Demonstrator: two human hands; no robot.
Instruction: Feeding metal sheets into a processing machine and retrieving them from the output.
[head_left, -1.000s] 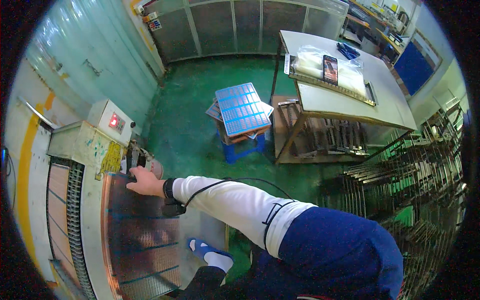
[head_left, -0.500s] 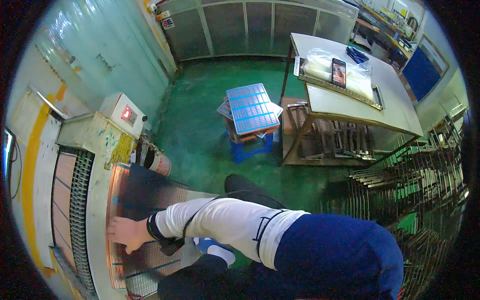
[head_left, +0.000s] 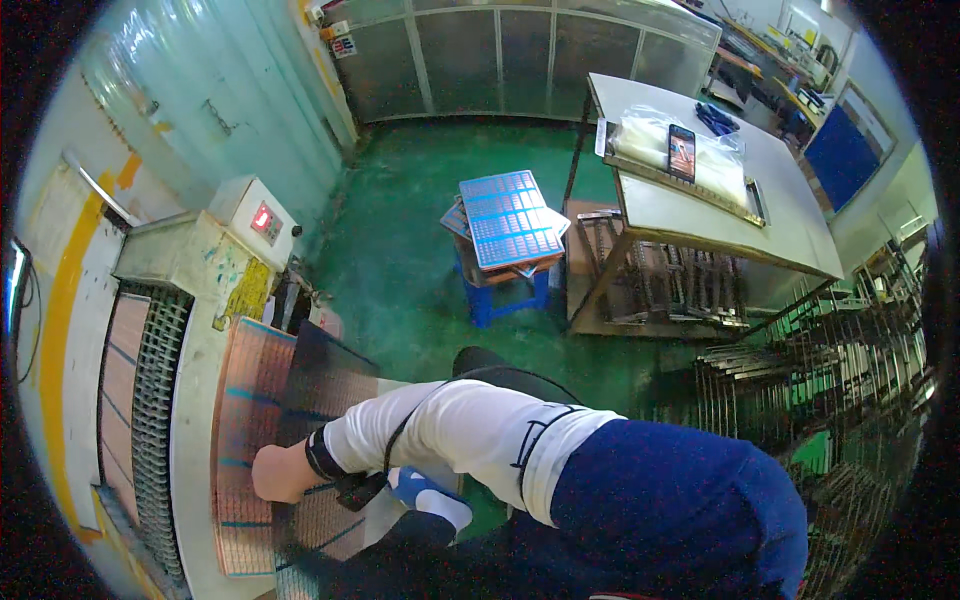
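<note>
My right hand (head_left: 283, 474) reaches in from the lower right, in a white sleeve with a dark wristband. It is closed at the left edge of a copper-coloured panel (head_left: 325, 405) with dark stripes, which leans toward me. Its fingertips are hidden. Left of the hand, another copper panel (head_left: 245, 400) with blue bands shows its face, beside a machine's pale ledge (head_left: 190, 430). The lower ends of the panels blur into shadow. My left hand is out of view.
A slatted conveyor (head_left: 155, 420) with a copper panel (head_left: 122, 400) runs along the left. A control box (head_left: 255, 215) stands above it. Ahead, blue-banded panels (head_left: 510, 220) lie stacked on a blue stool (head_left: 490, 300). A white table (head_left: 730, 220) and metal racks (head_left: 810, 400) stand right.
My right hand has moved right from the panels' left edge, its fingers now curled in. A panel leans further toward me, and more of the copper face behind it shows.
</note>
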